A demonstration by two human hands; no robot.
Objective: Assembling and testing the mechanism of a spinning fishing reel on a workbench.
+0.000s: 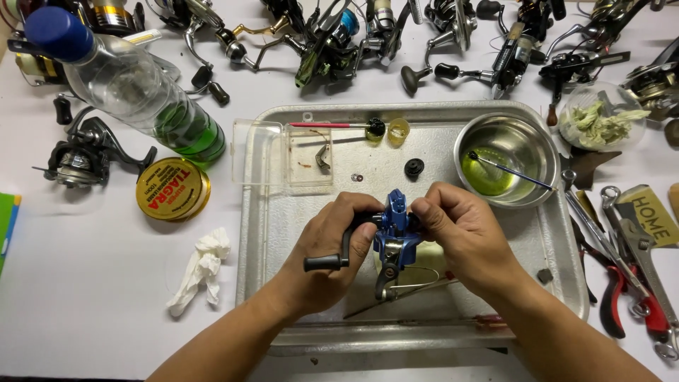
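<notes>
While both hands close on it, step in hand: a blue fishing reel body is held over the metal tray, apparently mid-service, judging by the parts laid out.
Left hand: fingers wrapped around the reel's black crank handle, gripping it firmly.
Right hand: fingertips pinched tight on the upper side of the reel body, as if seating or freeing a small part; what lies under them is hidden.
Next move, as a judgement: it calls for a steady hold on the handle and fine fingertip control, since small loose pieces could drop into the tray.
Just below the fingers: a thin wire bail arm, curved and shiny.
Beyond the fingers: a black round cap, a clear plastic box lid.
Beyond the right fingers: a steel bowl holding yellow-green liquid and a thin brush.
Far left of the fingers: a crumpled white tissue, a gold round tin, a clear bottle with green liquid.
Far edge of the counter: a row of dark spinning reels, glossy metal and plastic.
</notes>
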